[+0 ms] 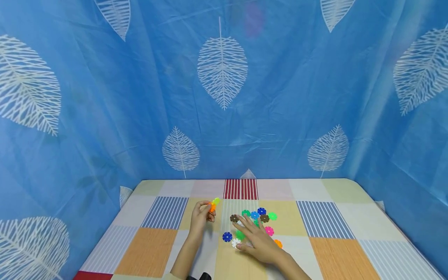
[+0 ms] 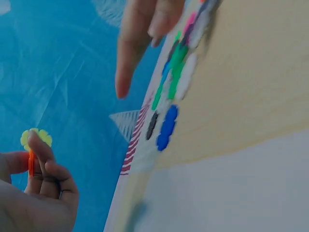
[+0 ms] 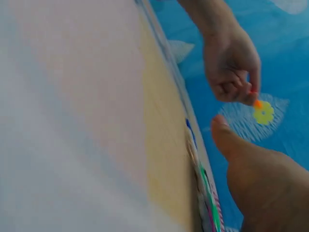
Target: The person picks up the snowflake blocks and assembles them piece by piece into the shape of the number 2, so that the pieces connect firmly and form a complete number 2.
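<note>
Orange disc (image 1: 212,207) found pinched between the thumb and fingers of my left hand (image 1: 200,218); this grip is closed on it. Joined to that piece is a yellow disc (image 1: 216,201), projecting past my fingertips, the two set at an angle to each other. Both are held above the table, left of the loose pieces.

My right hand (image 1: 258,241) is palm down over the cluster, its fingers extended and spread; whether the fingertips touch any piece, I cannot tell.

Loose pieces, by position: nearest my left hand, a dark blue disc (image 1: 227,237), with a brown disc (image 1: 234,218) farther out. A white disc (image 1: 236,243) lies just beside my right thumb, a green disc (image 1: 240,235) near it. Beyond the fingers lie a light blue disc (image 1: 254,215), a navy disc (image 1: 261,211), a second brown disc (image 1: 264,218) and a light green disc (image 1: 273,216). On the hand's outer side are a pink disc (image 1: 269,231) and a second orange disc (image 1: 278,243). Further pieces are partly covered by my hand.

All rest on the patchwork-patterned table (image 1: 332,249). Blue curtain (image 1: 280,105), printed with white leaves, stands behind and along both sides.
</note>
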A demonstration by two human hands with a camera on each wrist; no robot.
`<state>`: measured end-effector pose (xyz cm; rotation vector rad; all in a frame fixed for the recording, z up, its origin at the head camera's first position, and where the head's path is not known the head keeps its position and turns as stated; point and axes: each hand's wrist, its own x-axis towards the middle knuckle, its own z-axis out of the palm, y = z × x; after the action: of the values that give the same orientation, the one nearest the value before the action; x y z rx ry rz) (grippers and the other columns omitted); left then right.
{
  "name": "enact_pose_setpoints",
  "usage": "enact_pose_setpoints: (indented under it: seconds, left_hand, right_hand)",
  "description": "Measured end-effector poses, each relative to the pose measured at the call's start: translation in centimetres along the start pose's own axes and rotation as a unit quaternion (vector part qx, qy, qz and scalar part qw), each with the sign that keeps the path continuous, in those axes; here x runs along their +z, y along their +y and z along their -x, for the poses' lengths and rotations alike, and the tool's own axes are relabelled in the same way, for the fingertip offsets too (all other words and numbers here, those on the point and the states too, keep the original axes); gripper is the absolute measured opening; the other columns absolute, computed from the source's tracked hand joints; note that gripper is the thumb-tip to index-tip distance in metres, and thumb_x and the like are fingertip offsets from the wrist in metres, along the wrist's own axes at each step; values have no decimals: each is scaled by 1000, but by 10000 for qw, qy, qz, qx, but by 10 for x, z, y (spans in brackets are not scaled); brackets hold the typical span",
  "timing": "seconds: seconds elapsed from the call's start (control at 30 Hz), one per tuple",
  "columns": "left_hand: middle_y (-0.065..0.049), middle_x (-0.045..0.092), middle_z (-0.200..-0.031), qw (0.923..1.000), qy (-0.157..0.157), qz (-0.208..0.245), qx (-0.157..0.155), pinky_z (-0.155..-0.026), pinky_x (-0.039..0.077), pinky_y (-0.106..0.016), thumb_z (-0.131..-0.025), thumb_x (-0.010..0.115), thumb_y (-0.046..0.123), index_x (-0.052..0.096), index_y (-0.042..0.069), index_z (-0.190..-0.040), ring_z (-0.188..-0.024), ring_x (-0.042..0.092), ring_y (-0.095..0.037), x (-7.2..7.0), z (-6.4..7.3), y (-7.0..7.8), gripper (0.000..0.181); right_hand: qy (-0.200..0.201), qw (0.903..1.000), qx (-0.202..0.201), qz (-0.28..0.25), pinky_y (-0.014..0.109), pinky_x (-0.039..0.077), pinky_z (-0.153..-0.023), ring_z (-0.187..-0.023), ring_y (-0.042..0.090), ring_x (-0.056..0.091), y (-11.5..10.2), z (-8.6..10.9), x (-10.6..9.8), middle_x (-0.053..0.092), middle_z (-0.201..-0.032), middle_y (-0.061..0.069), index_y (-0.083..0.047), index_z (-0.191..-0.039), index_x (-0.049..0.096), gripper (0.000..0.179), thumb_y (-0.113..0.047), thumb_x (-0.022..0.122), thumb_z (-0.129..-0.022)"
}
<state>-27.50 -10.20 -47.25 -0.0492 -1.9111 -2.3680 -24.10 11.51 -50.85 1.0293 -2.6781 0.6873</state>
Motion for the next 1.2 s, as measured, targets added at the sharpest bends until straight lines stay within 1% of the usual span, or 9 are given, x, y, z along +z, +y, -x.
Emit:
enact_pose_setpoints:
  seconds: [0.1, 0.2, 0.3, 0.47, 0.7, 0.83, 0.9, 1.1, 1.2]
  left_hand:
    - [-4, 55, -66, 9997, 226, 64, 68, -51, 44, -17, -97, 44, 9, 38, -6, -114, -51, 47, -7, -5, -2, 3, 24]
    - [-3, 55, -65, 9995, 279, 134, 48, -50, 43, -17, -97, 45, 8, 39, -7, -113, -50, 46, -7, -6, -3, 3, 23]
    - [-3, 56, -64, 9996, 273, 111, 1, -50, 44, -17, -96, 45, 8, 40, -7, -113, -49, 47, -7, -5, -3, 1, 23]
    - [-3, 57, -63, 9996, 270, 21, -97, -49, 44, -18, -96, 45, 9, 41, -6, -113, -50, 47, -7, 1, -2, 0, 23]
    - [-5, 57, -63, 9993, 214, -6, -294, -48, 43, -17, -94, 47, 5, 43, -6, -109, -49, 48, -9, 7, 4, 1, 19]
    - [-6, 57, -63, 9992, -79, -208, -336, -50, 44, -18, -93, 46, 2, 43, -9, -107, -50, 49, -10, 15, 11, 4, 18]
    - [-7, 59, -64, 9982, -307, -360, -380, -52, 45, -19, -94, 47, 3, 43, -10, -108, -51, 50, -10, 18, 12, -1, 19]
    - [-8, 62, -70, 9927, -1036, -472, -401, -55, 46, -20, -96, 48, 11, 41, -7, -114, -52, 56, -10, 26, 7, -24, 27]
    - [-14, 65, -76, 9854, -1574, -418, -500, -57, 48, -21, -96, 47, 12, 37, -9, -124, -56, 62, -12, 31, 9, -31, 36]
  right_hand:
    - [-59, 9988, 172, 462, 66, 9, -102, -135, 38, 16, -8, -17, 9, 22, -149, 15, -12, -144, 32, 63, -47, 46, -93]
    - [-98, 9958, 369, 834, 66, 10, -102, -136, 37, 16, -12, -31, 20, 22, -149, 17, -7, -144, 29, 63, -47, 38, -96]
    - [-220, 9929, 497, 1060, 66, 9, -102, -135, 35, 18, -11, -38, 28, 25, -148, 16, -5, -143, 32, 64, -49, 35, -96]
    - [-279, 9895, 673, 1252, 65, 8, -103, -134, 34, 23, 0, -34, 30, 29, -147, 13, -7, -141, 36, 62, -50, 31, -97]
    - [-197, 9827, 1147, 1443, 63, 8, -104, -135, 33, 20, 22, -18, 14, 27, -148, 13, -7, -142, 33, 55, -41, 31, -99]
    - [24, 9779, 1497, 1462, 62, 8, -105, -135, 34, 21, 39, -4, 3, 29, -146, 15, -5, -141, 36, 55, -40, 36, -98]
    - [127, 9771, 1612, 1385, 62, 8, -105, -135, 35, 22, 47, 2, -1, 29, -146, 15, -6, -140, 38, 55, -41, 38, -98]
    - [714, 9856, 1466, 452, 68, 5, -100, -131, 45, 21, 59, 11, -8, 35, -141, 21, -15, -126, 58, 44, -41, 54, -91]
    - [1060, 9842, 1405, 184, 68, 18, -98, -126, 46, 29, 59, 12, -8, 43, -132, 22, -19, -110, 68, 35, -38, 68, -81]
